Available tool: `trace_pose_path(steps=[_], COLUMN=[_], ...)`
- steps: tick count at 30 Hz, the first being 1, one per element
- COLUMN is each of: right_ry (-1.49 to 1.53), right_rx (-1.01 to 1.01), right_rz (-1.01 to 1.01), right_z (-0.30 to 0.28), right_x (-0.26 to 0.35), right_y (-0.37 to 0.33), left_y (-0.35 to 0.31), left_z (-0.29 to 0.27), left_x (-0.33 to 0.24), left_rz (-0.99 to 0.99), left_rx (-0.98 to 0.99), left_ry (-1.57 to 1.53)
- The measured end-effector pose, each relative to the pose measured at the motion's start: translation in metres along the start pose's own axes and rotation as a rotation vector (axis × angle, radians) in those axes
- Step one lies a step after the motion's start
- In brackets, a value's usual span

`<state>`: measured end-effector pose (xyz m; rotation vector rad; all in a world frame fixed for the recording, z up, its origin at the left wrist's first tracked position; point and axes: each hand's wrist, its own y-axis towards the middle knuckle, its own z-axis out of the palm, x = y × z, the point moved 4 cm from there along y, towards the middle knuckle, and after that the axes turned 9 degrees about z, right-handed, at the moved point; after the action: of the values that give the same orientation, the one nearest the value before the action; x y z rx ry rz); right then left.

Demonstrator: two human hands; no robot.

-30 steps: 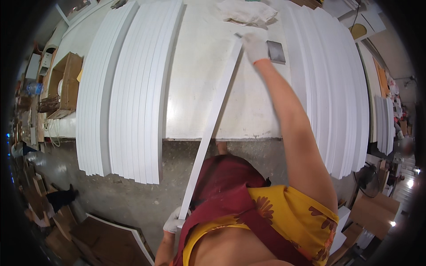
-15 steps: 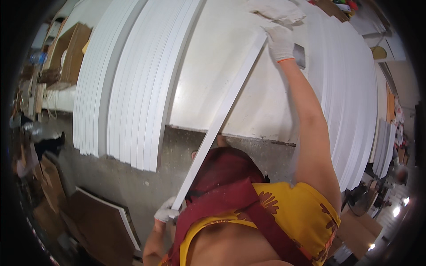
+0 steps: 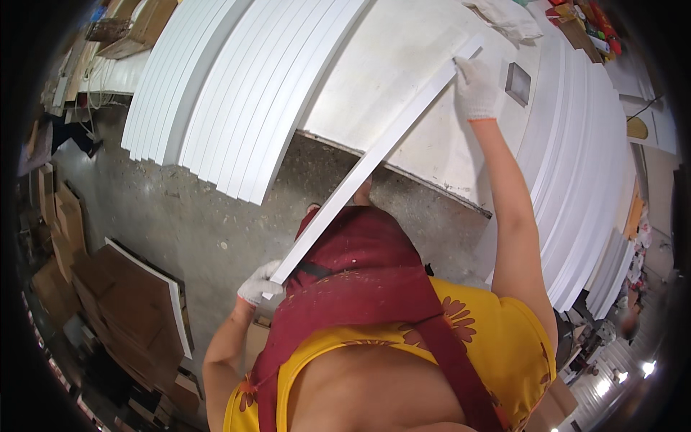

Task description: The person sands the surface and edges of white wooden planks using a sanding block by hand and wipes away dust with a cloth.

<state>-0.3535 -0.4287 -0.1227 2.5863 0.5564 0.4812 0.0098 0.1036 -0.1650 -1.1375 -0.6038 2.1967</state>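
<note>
from near to far, the white-gloved left hand [image 3: 258, 284] and the white-gloved right hand [image 3: 479, 90] hold one straight white bar [image 3: 369, 163]; handling seems the step, next move needs firm grips.

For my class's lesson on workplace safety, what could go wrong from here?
The long white strip passes over the edge of the table and might scrape there. Its lower end, in the left hand, is close to the maroon apron and could snag the cloth. Swung sideways, it might knock the row of strips on the left or the grey block near the right hand.
</note>
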Motion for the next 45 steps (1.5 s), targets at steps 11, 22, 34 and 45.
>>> trace_pose_path(steps=[11, 22, 34, 45], right_ry=[0.504, 0.239, 0.395, 0.701], right_rx=[0.4, 0.207, 0.26, 0.309], right_rz=[-0.266, 0.363, -0.185, 0.179], right_z=[-0.086, -0.052, -0.082, -0.103], right_x=[0.271, 0.109, 0.271, 0.281], right_y=[-0.198, -0.072, -0.208, -0.204], left_y=[0.001, 0.063, 0.111, 0.116], left_z=[0.001, 0.049, 0.045, 0.053], left_x=[0.001, -0.028, 0.003, -0.005], left_rz=[0.078, 0.293, 0.292, 0.255], left_rx=[-0.008, 0.136, 0.056, 0.174], left_ry=[0.055, -0.002, -0.625, -0.674])
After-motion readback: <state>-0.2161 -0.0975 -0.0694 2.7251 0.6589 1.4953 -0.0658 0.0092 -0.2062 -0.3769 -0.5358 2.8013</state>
